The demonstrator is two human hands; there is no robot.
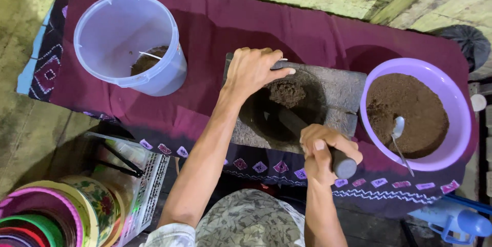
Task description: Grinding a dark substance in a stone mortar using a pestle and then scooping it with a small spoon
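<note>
Maroon cloth [215, 26]: pestle [312, 136] in right hand [323, 152].

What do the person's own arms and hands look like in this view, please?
Both forearms are bare, as are the left hand and right hand: no gloves, rings, watch or bracelets show. A pale patterned short sleeve covers the left upper arm at the frame's bottom edge.
</note>
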